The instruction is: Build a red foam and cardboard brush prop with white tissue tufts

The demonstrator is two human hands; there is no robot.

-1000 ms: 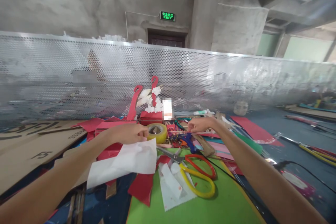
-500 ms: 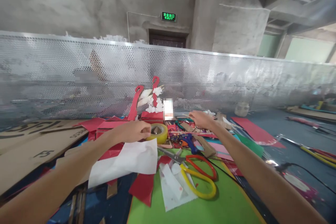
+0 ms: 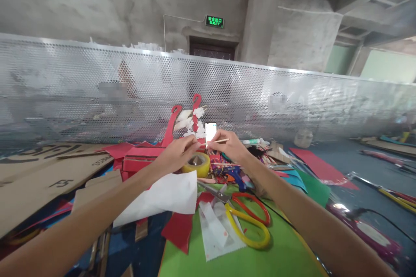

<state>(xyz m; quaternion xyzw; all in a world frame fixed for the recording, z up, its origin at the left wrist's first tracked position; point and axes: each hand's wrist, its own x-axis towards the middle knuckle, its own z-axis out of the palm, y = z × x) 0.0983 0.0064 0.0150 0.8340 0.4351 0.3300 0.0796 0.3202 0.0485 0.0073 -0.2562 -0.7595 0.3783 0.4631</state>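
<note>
Gripping 1 thin stick (image 3: 222, 140) in tight pinches, the left hand (image 3: 182, 149) and right hand (image 3: 232, 147) nearly meet.

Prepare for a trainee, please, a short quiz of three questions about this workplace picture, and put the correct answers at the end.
1. Which thing is held in the right hand?
A) a marker
B) a stick
C) a glue gun

2. True or false: the scissors have one yellow handle loop and one red-orange loop.

3. Fill in the missing colour: the handle loops lie over a ____ sheet.

Key: 1. B; 2. True; 3. green
</note>
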